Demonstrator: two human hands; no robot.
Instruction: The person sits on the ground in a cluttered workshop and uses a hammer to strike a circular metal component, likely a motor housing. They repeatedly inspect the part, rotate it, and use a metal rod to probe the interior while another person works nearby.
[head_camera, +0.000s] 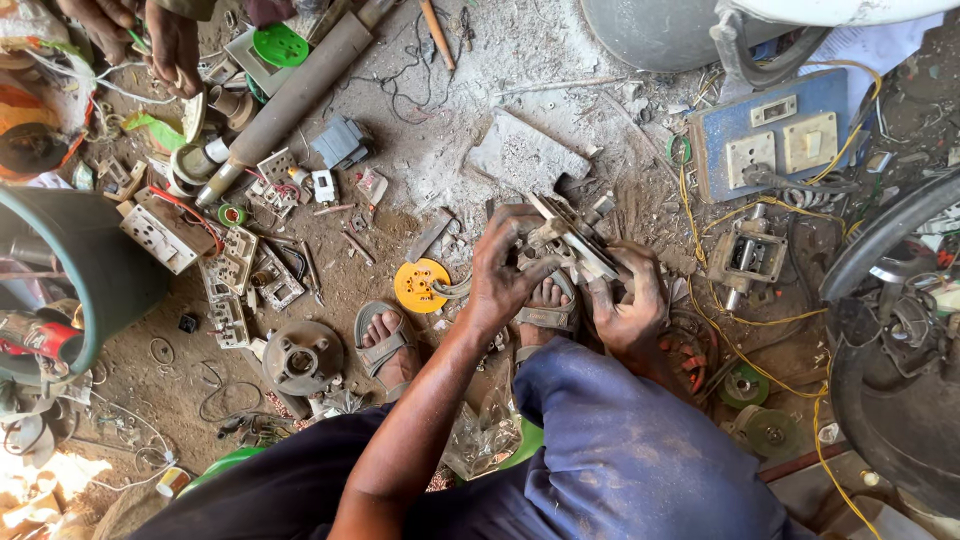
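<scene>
Surroundings: a dusty floor (560, 60) crowded with scrap; a yellow disc (420, 285) lies just left of the hands, a blue switch board (775, 135) sits at upper right, a grey pipe (295, 100) runs across the upper left.
Obstacles: yellow wire (700, 240) loops beside the work; sandalled feet rest under and left of it.
Left hand (505, 270): fingers curled, gripping the metal part (565, 245) at centre frame.
Right hand (630, 300): closed on the same part from the right.
Other person: a hand (165, 40) at the top left.
Unclear: the part's underside is hidden by the fingers.
</scene>
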